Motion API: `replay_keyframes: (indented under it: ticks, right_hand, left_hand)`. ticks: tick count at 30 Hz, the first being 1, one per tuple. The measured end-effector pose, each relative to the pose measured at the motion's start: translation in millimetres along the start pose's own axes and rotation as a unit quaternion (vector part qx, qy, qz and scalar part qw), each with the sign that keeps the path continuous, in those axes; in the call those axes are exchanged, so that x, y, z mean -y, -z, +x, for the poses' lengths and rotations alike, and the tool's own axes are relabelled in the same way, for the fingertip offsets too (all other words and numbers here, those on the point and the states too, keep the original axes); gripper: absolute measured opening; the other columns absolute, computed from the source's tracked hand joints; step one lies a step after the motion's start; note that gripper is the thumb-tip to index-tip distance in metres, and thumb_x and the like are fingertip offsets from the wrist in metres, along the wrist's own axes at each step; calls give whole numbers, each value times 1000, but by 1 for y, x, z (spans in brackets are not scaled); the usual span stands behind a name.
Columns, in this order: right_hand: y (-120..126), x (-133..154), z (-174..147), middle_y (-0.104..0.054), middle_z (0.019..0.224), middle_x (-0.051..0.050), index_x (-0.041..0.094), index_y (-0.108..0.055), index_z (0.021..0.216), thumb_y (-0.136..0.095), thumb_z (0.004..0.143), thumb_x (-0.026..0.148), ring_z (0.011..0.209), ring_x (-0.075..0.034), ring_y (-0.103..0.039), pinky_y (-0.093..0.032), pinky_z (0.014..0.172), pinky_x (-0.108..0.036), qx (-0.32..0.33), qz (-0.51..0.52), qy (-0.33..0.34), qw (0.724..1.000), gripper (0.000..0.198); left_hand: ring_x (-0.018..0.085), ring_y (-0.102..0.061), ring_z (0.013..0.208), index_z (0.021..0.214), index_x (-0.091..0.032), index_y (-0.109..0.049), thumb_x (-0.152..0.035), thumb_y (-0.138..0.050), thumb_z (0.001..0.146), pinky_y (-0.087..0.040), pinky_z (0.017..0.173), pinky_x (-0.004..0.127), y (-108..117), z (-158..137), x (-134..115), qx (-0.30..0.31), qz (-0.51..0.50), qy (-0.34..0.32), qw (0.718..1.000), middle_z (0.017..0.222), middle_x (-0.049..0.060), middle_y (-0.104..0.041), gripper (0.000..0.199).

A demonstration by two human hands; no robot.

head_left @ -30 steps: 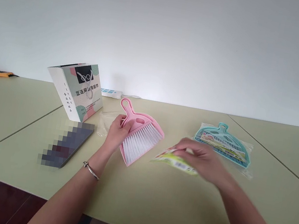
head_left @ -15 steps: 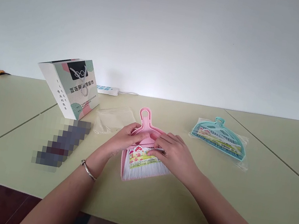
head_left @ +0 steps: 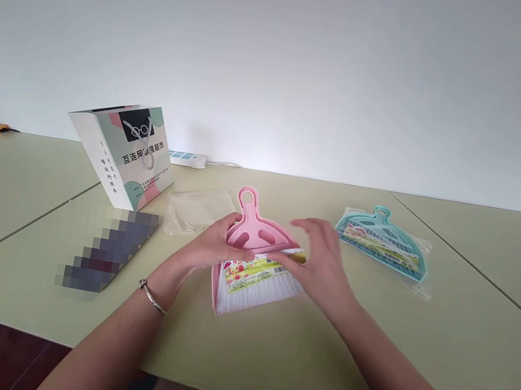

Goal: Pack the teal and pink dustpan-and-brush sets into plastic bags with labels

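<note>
In front of me a pink dustpan (head_left: 213,284) holds a matching small hand brush (head_left: 252,299) nested in it, white bristles toward me. A colourful card label (head_left: 246,276) wraps the top of the bristles. My left hand (head_left: 211,243) grips the set by its left side, thumb across the label and fingers behind. My right hand (head_left: 323,256) is spread at the right side, its thumb at the label and its fingers raised off the pink plastic. Whether that thumb presses on the label I cannot tell.
A teal dustpan and brush set (head_left: 383,240) lies in clear wrapping at right. Left of the pink set are an empty clear plastic bag (head_left: 197,211), a paper gift bag (head_left: 130,159) and a blurred-out dark oblong (head_left: 108,256). A white power strip (head_left: 189,159) sits by the wall.
My right hand has come off the brush handle and opened, moving slightly right. The handle cutouts now show. My left thumb has moved down onto the label.
</note>
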State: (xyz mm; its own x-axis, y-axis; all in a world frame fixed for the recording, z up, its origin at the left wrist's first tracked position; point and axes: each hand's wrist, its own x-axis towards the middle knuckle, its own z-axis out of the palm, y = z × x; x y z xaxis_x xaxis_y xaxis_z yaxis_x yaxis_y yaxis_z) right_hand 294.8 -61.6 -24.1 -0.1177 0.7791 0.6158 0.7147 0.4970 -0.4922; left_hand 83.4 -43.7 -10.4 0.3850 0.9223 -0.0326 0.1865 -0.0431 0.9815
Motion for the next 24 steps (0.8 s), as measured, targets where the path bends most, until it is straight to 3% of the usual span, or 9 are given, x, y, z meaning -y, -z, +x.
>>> replay_keyframes:
  ticks: [3, 6, 8, 10, 12, 14, 17, 20, 24]
  right_hand:
    - [10, -6, 6, -52, 123, -14, 22, -42, 120, -76, 58, 53, 108, -30, -53, -47, 82, -43, -58, 118, -174, 976, 77]
    - [14, -9, 10, -63, 110, -11, 23, -45, 117, -75, 60, 51, 92, -26, -64, -52, 70, -38, 90, 299, -315, 896, 70]
    - [14, -10, 10, -69, 99, -10, 20, -55, 110, -73, 65, 47, 84, -25, -67, -53, 66, -35, 187, 388, -347, 833, 55]
    - [12, -12, 9, -72, 94, -9, 17, -62, 102, -73, 67, 41, 82, -25, -69, -54, 67, -35, 231, 435, -346, 798, 44]
    - [10, -17, 9, -73, 92, -8, 18, -66, 98, -74, 66, 37, 81, -25, -70, -55, 66, -34, 235, 448, -351, 788, 38]
    - [10, -24, 10, -74, 90, -7, 18, -68, 93, -76, 64, 35, 80, -26, -70, -56, 65, -34, 201, 447, -368, 790, 34]
    - [9, -35, 13, -74, 88, -6, 19, -68, 89, -77, 61, 32, 78, -26, -70, -57, 66, -35, 116, 447, -397, 793, 31]
    - [8, -47, 16, -74, 86, -6, 21, -67, 85, -76, 62, 31, 80, -27, -70, -58, 69, -38, 35, 451, -402, 796, 27]
    - [8, -62, 19, -73, 90, -4, 24, -65, 82, -74, 64, 31, 88, -27, -69, -59, 72, -40, -72, 449, -391, 800, 21]
  left_hand:
    - [19, -63, 85, 115, -21, -49, -29, -79, 59, -51, 70, 31, 1, 1, 0, -43, -21, 5, 999, 103, 5, -61, 64]
    - [20, -62, 89, 114, -22, -50, -31, -80, 57, -51, 73, 31, -4, 1, 0, -59, -39, -16, 997, 106, 5, -60, 65]
    - [20, -62, 89, 113, -23, -51, -32, -80, 57, -51, 74, 31, -8, 1, 0, -51, -40, -18, 998, 105, 5, -60, 64]
    - [20, -62, 89, 113, -22, -51, -36, -78, 60, -50, 74, 32, -10, 2, 0, -27, -30, -18, 999, 105, 5, -61, 61]
    - [21, -61, 92, 114, -22, -49, -44, -70, 67, -48, 77, 34, -7, 4, 1, -30, 4, -22, 999, 108, 7, -60, 56]
    - [25, -56, 103, 120, -20, -46, -52, -59, 75, -44, 86, 39, 2, 6, 5, -104, 104, -33, 989, 115, 12, -58, 57]
    - [35, -40, 122, 125, -17, -45, -55, -51, 79, -28, 99, 50, 15, 11, 18, -232, 322, -14, 918, 127, 18, -52, 61]
    - [37, -42, 119, 103, -19, -60, -54, -52, 77, -20, 99, 54, 21, 13, 29, -191, 409, 12, 892, 118, 16, -59, 44]
    - [25, -59, 76, 53, -21, -57, -56, -45, 81, -32, 89, 41, 22, 12, 23, -127, 399, -21, 908, 63, 4, -63, 46]
